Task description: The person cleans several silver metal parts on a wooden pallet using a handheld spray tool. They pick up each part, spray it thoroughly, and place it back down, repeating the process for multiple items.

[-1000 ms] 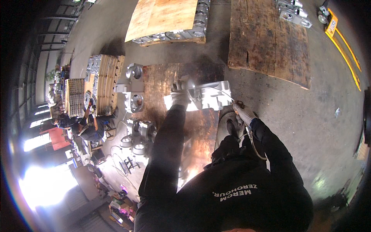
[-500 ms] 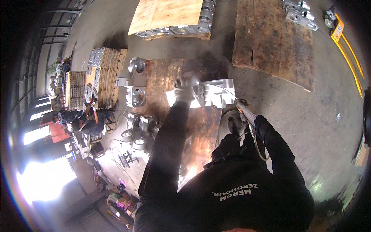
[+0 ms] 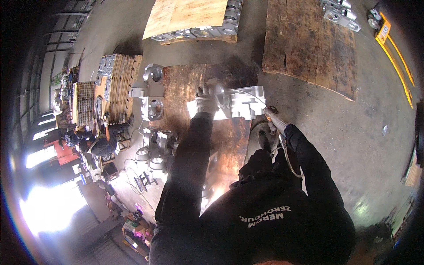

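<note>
The casting [image 3: 247,106] lies over a brown board [image 3: 179,81]. At the casting's left part, the gloved left hand [image 3: 205,100] is placed on the metal with bent fingers; one cannot tell if it grips. Near the casting's right end, the right hand [image 3: 275,122] is closed around a thin tool [image 3: 252,96], which reaches over the casting. A hose [image 3: 289,161] hangs nearer to the body than the casting. Other parts [image 3: 152,108] stand to its left.

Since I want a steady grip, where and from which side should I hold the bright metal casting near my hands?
Probably its left end, coming from the left. The casting lies lengthwise left to right; your left hand is at that end, beside a round section, and that end is away from your right hand, which holds a hose-fed tool.
</note>
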Motion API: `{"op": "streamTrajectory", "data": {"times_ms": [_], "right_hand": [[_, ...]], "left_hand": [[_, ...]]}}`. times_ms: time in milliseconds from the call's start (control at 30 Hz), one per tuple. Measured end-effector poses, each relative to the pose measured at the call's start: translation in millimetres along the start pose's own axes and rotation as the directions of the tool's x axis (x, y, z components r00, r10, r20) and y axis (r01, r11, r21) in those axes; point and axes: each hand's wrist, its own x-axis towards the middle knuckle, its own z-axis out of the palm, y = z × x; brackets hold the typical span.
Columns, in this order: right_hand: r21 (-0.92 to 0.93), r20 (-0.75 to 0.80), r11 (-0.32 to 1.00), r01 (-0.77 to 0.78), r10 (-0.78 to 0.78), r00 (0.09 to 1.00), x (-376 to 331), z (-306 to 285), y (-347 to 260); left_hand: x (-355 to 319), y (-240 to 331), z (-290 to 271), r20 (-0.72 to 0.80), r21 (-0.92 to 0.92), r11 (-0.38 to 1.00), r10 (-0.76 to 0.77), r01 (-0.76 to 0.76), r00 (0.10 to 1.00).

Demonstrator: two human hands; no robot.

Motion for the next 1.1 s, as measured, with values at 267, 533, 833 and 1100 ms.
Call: {"op": "streamTrajectory", "data": {"times_ms": [267, 533, 833, 1100], "right_hand": [[-0.112, -0.083, 0.992, -0.063, 0.054, 0.995, -29, 7, -15], [-0.012, 0.083, 0.998, -0.070, 0.070, 0.994, 2, 9, -14], [-0.651, -0.037, 0.464, 0.601, -0.810, 0.586, -76, 12, -48], [-0.983, 0.078, 0.090, 0.159, -0.582, 0.809, -124, 89, -113]], "left_hand": [[-2, 0, -9, 0.064, 0.001, 1.000, 0.003, -0.003, 0.998], [3, -5, 3, 0.033, -0.007, 1.000, -0.003, 0.003, 0.999], [14, -18, 39, -0.293, -0.027, 0.998, 0.050, -0.060, 0.955], [18, -8, 27, -0.064, -0.071, 0.997, -0.011, 0.006, 0.998]]}}
